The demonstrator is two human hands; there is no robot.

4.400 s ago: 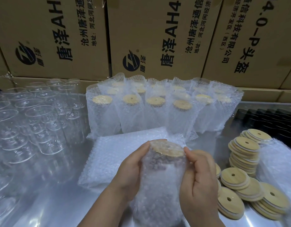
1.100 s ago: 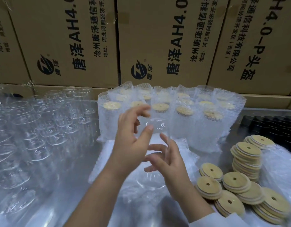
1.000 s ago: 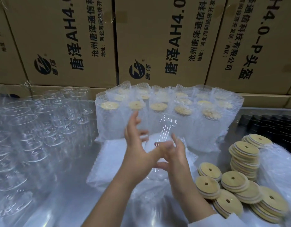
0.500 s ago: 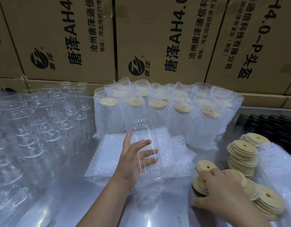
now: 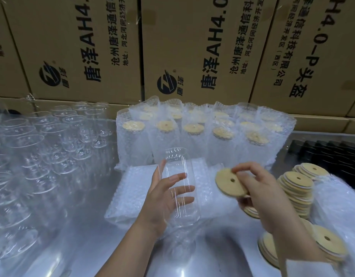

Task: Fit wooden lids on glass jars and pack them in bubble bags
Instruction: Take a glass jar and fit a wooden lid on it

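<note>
**Glass jar in the left hand, wooden lid in the right**

Glass shows clear in the left hand [image 5: 162, 202], whose thumb and fingers [image 5: 181, 177] wrap round the jar [image 5: 178, 160] and hold it nearly upright above a flat stack of bubble bags [image 5: 132, 188] on the bench [image 5: 88, 236]. The right hand [image 5: 260, 192] pinches a round wooden lid [image 5: 228, 182] by its edge between thumb and fingers [image 5: 250, 166]. The lid is tilted, its centre hole facing the camera, just to the right of the jar and apart from it.

Behind the bags stand rows of packed jars [image 5: 192, 140] in bubble wrap, lids on. Empty jars [image 5: 43, 152] crowd the left of the bench, and stacks of lids [image 5: 298, 188] sit at the right. Printed cardboard boxes [image 5: 192, 47] form the back wall.
</note>
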